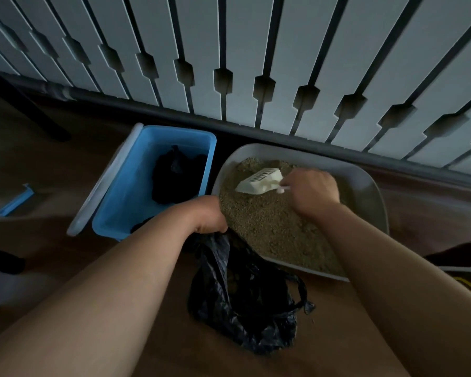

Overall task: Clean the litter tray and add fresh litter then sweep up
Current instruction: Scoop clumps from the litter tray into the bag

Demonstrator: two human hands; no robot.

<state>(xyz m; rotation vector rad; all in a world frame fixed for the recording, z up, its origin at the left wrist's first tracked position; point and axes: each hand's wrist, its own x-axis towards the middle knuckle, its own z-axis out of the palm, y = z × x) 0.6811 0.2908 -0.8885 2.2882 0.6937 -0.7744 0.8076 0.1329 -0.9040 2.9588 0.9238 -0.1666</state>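
Right hand (312, 193) is clamped round the handle of the white scoop (260, 180), a light, stiff thing lying on loose, grainy litter in the grey tray (375, 202), while left hand (208, 216) pinches the floppy black bag (245, 303) by its rim beside it.

Dim lighting. Brown wood-look floor (52, 170). Rear boundary: pale notched vertical slats (245, 50) separated by dark gaps, seated on a dark base rail (174, 114).
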